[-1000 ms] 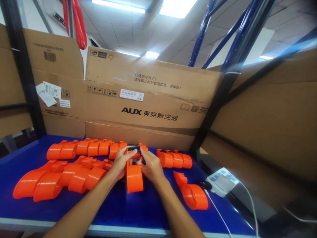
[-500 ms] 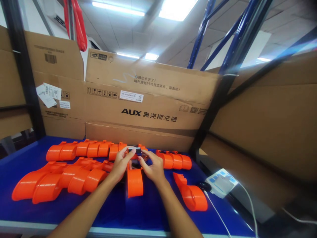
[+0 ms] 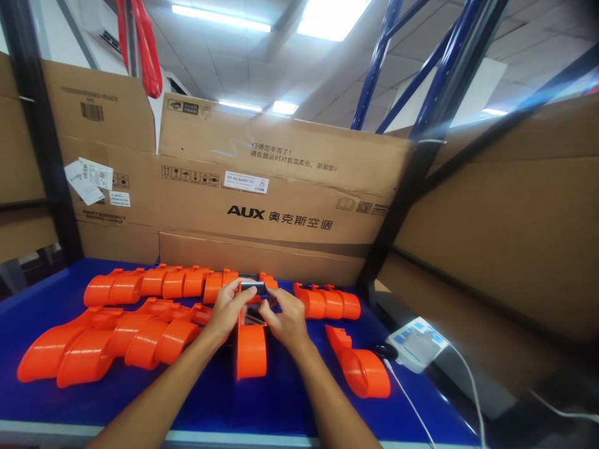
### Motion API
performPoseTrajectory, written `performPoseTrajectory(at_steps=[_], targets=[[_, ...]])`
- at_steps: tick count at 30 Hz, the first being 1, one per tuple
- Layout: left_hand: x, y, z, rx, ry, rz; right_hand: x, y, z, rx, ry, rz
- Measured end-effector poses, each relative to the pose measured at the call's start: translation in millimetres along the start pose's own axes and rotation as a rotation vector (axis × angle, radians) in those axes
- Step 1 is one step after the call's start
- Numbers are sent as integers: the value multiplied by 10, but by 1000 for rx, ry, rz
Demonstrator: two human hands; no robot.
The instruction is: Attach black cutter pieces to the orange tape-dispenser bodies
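Close together over the blue table, my left hand (image 3: 228, 312) and my right hand (image 3: 286, 317) are closed on a small black bar-shaped piece (image 3: 253, 288) with a pale top edge. The left thumb presses on its face; the right fingers pinch its right end. Directly below the hands is an orange curved plastic part (image 3: 251, 352), its upper end running up to the left fingers. Whether it is joined to the black piece I cannot tell. Other orange parts lie in a front-left row (image 3: 140, 337) and a back-left row (image 3: 173, 284).
Three joined-looking orange curves (image 3: 327, 304) lie back right, and a single orange part (image 3: 362, 371) lies front right. Beside it are a black object (image 3: 384, 351) and a white power strip (image 3: 416, 344) with cables. A cardboard wall (image 3: 281, 187) and dark posts (image 3: 393, 212) bound the blue table (image 3: 290, 405).
The black piece has tilted slightly, showing more of its pale top edge. Both hands hold nearly the same place, and the view has shifted a little.
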State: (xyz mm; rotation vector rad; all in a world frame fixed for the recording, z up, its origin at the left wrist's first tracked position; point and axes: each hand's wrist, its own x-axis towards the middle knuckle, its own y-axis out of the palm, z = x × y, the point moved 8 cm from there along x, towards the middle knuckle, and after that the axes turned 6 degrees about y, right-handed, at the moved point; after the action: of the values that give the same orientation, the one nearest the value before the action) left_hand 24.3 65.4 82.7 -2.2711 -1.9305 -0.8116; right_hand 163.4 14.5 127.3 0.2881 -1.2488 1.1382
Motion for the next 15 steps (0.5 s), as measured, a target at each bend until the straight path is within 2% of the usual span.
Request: performPoseTrajectory(at_steps=[11, 13, 15], targets=[[9, -15, 27, -42, -19, -24, -7, 15, 20, -24, -24, 21], [12, -24, 38, -77, -32, -26, 3, 7, -23, 20, 37, 22], [19, -37, 42, -127, -49, -29, 17, -32, -136, 113, 169, -5]])
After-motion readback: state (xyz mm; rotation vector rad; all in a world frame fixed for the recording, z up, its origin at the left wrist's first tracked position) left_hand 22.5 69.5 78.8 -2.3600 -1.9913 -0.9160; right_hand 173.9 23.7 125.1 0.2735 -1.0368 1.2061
